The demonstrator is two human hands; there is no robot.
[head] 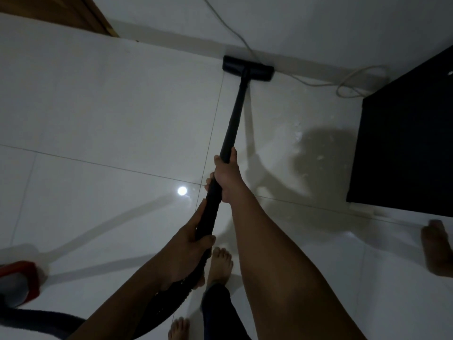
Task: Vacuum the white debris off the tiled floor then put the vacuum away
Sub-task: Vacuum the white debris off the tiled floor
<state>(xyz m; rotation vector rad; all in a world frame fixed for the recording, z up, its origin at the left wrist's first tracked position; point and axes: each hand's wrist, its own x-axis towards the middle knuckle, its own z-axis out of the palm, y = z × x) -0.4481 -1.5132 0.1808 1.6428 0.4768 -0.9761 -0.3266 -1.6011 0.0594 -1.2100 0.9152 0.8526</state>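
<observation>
A black vacuum wand (235, 111) runs from my hands up to its flat floor head (247, 67), which sits against the skirting of the far wall. My right hand (226, 176) grips the wand higher up. My left hand (188, 244) grips it lower, where the ribbed hose (171, 300) starts. White debris (318, 155) lies scattered on the tiled floor (110, 114) to the right of the wand, beside a dark cabinet. The red and grey vacuum body (18, 280) stands at the lower left.
A dark cabinet (404, 148) stands at the right. A pale cable (348, 82) loops along the wall behind the floor head. A wooden door frame (95, 15) is at top left. My bare feet (219, 266) are below my hands; another person's bare foot (437, 249) is at the right edge.
</observation>
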